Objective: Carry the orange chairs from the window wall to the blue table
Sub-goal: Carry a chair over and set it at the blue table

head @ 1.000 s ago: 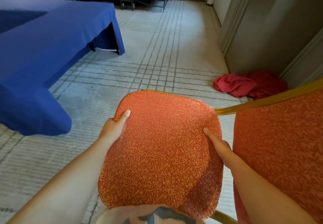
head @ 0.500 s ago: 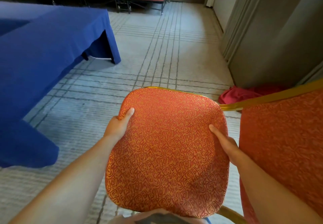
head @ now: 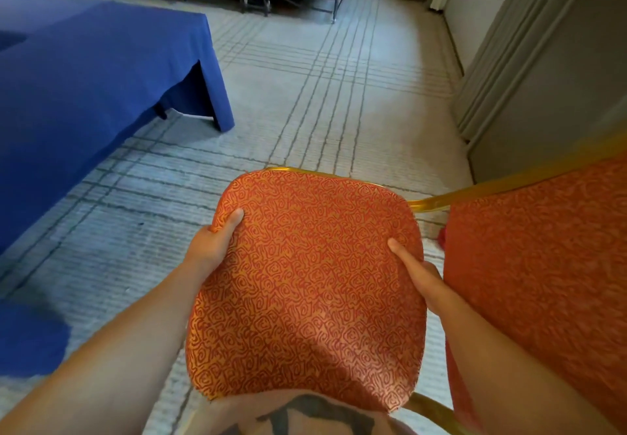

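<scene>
The left hand [head: 213, 248] and right hand [head: 420, 278] each clasp a side edge of the orange chair [head: 305, 298] seat, thumbs on top, above the carpet [head: 339, 112] near the blue tabletop [head: 84, 78]. Stiff frame, soft padding; likely awkward, so grip the rim beneath.

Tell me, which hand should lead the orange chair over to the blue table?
Left, I think. The left hand holds the orange chair on the side facing the blue table, so it can lead. The right hand holds the far edge, beside a second chair, and follows.
</scene>
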Demonstrator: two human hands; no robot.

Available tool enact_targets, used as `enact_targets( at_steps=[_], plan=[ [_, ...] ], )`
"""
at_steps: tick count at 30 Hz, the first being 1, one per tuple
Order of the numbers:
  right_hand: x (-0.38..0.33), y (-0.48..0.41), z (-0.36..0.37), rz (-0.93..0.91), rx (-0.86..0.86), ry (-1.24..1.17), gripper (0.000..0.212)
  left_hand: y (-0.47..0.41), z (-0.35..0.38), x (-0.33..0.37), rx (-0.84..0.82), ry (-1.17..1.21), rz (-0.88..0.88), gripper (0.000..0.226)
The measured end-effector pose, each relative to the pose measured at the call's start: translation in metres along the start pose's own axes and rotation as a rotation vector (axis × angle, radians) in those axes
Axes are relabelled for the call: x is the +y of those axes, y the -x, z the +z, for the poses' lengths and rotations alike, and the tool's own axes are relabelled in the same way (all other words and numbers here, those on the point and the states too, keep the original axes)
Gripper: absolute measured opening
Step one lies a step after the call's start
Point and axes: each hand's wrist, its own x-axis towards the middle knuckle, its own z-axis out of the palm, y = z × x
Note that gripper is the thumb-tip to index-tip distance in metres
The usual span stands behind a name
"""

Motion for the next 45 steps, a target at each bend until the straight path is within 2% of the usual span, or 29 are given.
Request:
enact_targets(
  at_steps=[10,14,20,25,29,34,39,45],
  plan=[
    [-0.115,-0.163,0.049,0.022,-0.014,-0.054,0.089,-0.185,0.046,0.083,-0.008,-0.045,-0.006,0.106],
    [-0.188,-0.236,0.078,-0.001,0.013,-0.068,0.086,-0.282,0.055,0.139,-0.014,-0.040,0.039,0.114],
    [-0.305,-0.325,0.090,-0.103,0.101,-0.070,0.082,-0.395,0.075,0.228,0.002,-0.025,0.096,0.110],
    [-0.369,-0.409,0.086,-0.040,0.134,-0.087,0.096,-0.488,0.121,0.290,-0.087,-0.044,0.068,0.117],
    [-0.426,-0.500,0.080,-0.029,0.137,-0.062,0.089,-0.566,0.173,0.325,-0.092,-0.048,0.047,0.107],
    [-0.533,-0.605,0.062,-0.089,0.148,-0.012,0.090,-0.661,0.228,0.396,-0.059,-0.015,0.023,0.118],
    [-0.593,-0.677,0.069,-0.065,0.090,-0.022,0.085,-0.732,0.252,0.441,-0.014,-0.007,-0.040,0.121],
    [-0.653,-0.760,0.097,-0.024,0.023,-0.036,0.088,-0.824,0.272,0.484,0.012,-0.036,-0.047,0.121]
  ],
)
